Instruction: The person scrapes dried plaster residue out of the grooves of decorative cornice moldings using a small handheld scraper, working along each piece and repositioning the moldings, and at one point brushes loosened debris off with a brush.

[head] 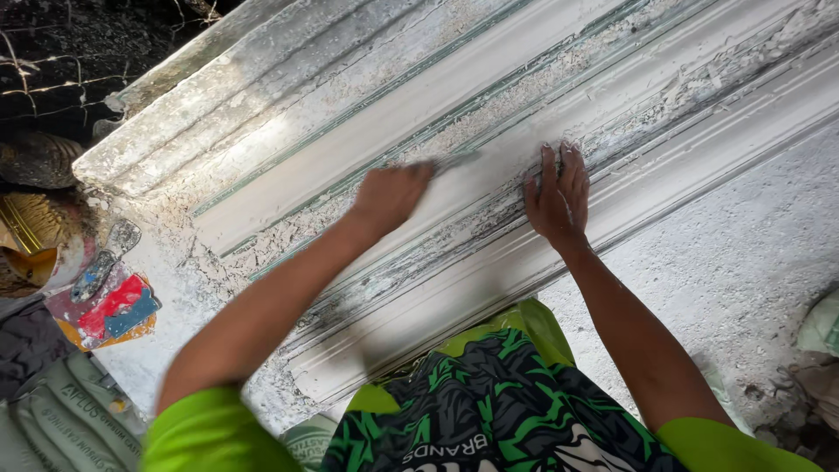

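A long white plaster moulding [489,96] with ridges and grooves runs diagonally across a plaster-covered bench. My left hand [389,194] is closed around a thin scraping tool [456,161] whose blade rests on the moulding's middle band. My right hand [556,194] lies flat on the moulding just to the right, fingers spread and pointing away from me. Green streaks show where the plaster is thin.
A dirty scraper [107,260] and red and blue plastic pieces [118,310] lie at the bench's left edge. Grey sacks [61,419] sit at lower left, a brass-coloured bowl [35,227] at left. The rough plaster-crusted bench top [743,245] spreads right, with debris [813,385] at its edge.
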